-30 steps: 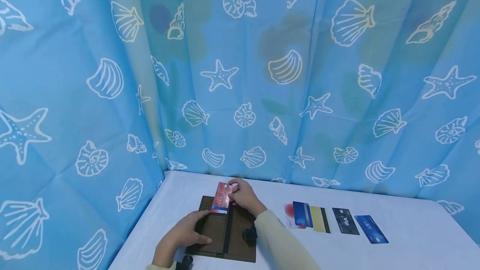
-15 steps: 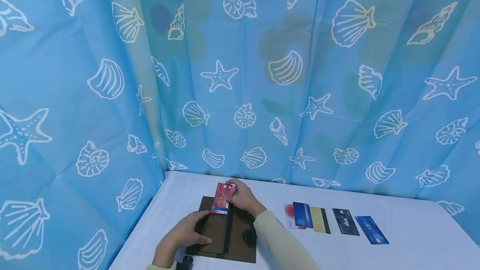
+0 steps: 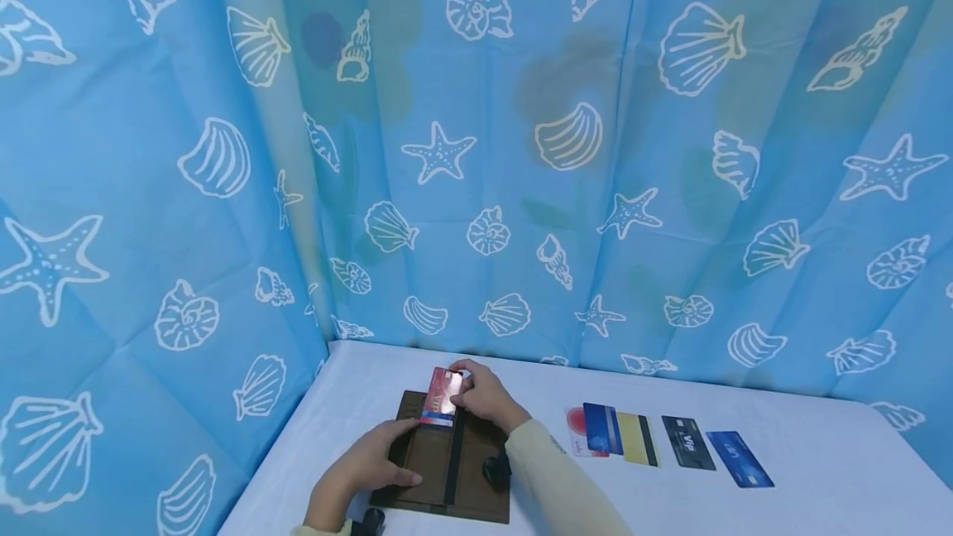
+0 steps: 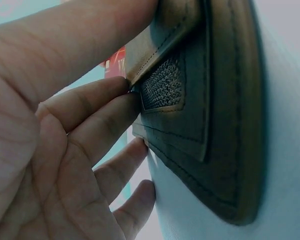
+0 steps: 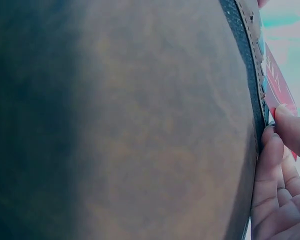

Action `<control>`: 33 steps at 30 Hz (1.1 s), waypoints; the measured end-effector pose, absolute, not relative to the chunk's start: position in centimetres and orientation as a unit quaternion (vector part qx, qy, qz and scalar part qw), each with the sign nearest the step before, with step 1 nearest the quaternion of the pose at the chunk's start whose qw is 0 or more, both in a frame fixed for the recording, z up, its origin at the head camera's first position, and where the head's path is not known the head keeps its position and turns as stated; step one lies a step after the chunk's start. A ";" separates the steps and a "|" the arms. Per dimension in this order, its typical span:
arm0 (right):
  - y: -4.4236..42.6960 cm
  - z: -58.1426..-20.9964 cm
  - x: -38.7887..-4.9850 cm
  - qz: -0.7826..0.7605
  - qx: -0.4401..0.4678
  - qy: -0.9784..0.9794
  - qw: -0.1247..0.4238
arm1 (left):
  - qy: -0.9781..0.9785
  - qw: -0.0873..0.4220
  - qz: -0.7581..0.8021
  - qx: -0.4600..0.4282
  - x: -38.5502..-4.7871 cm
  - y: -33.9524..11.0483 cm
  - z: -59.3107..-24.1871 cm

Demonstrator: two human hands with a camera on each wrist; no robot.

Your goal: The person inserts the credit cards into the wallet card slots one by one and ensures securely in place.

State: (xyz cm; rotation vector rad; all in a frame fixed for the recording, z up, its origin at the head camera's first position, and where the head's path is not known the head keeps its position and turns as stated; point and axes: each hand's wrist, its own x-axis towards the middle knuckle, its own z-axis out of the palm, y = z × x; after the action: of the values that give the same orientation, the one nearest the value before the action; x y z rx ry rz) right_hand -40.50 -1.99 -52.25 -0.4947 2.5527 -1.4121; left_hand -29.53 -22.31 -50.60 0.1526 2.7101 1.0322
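A brown wallet (image 3: 480, 499) lies spread flat on the white-covered table, with a dark strap running down its middle. My right hand (image 3: 487, 394) pinches a red VIP card (image 3: 439, 397) between thumb and fingers. The card's lower end, banded blue and white, meets a pocket in the wallet's upper left part; how deep it sits cannot be told. My left hand (image 3: 368, 457) rests on the wallet's left half, thumb and fingers spread. In the left wrist view, its fingertips (image 4: 121, 85) touch the wallet near a pocket edge. The right wrist view is mostly filled by the wallet's blurred brown leather.
To the right lie a white card with a red circle (image 3: 575, 422), a blue card (image 3: 598, 428) overlapping it, a gold card (image 3: 633, 438), a black VIP card (image 3: 688, 442) and another blue card (image 3: 739, 459). A blue shell-print curtain (image 3: 476, 180) stands behind and at left.
My right hand and the red card have shifted very slightly toward me, and a bright glare now shows on the card. The left hand keeps its place on the wallet.
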 end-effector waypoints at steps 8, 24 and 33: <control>-2.0 -52.4 -40.4 -0.454 -0.164 0.870 0.100 | 0.928 0.118 0.351 0.052 -29.4 -22.4 -50.5; -2.0 -52.1 -39.7 -0.462 -0.175 0.862 0.111 | 0.931 0.121 0.342 0.046 -29.7 -22.0 -50.7; -2.1 -52.6 -39.5 -0.486 -0.148 0.855 0.107 | 0.932 0.124 0.338 0.040 -29.9 -22.0 -50.9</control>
State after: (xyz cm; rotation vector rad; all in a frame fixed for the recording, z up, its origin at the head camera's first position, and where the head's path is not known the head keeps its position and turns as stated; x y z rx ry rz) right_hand -39.54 -2.13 -52.64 -0.4364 2.5172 -1.4301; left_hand -29.90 -21.97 -50.92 0.1153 2.7174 0.9848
